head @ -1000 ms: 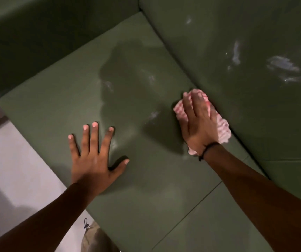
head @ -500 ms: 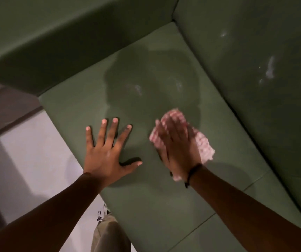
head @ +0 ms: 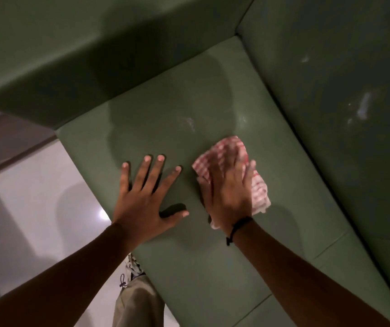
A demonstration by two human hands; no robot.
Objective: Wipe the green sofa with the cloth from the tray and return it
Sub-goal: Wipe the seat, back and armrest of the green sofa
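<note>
The green sofa (head: 165, 107) fills most of the view, its seat cushion running from upper right to lower middle. A red and white checked cloth (head: 257, 192) lies bunched on the seat under my right hand (head: 228, 190), which presses flat on it. My left hand (head: 142, 197) rests flat on the seat just left of the cloth, fingers spread, holding nothing. Pale smears show on the seat above the cloth and on the backrest (head: 363, 107) at the right. The tray is out of view.
The sofa's armrest (head: 71, 55) rises at the upper left. A pale glossy floor (head: 36, 197) lies to the left of the seat's front edge. My trouser leg (head: 137, 303) and a shoe show at the bottom.
My right hand has slid the cloth leftward from the backrest seam toward the middle of the seat, close to my left hand. The view has shifted left toward the armrest.
</note>
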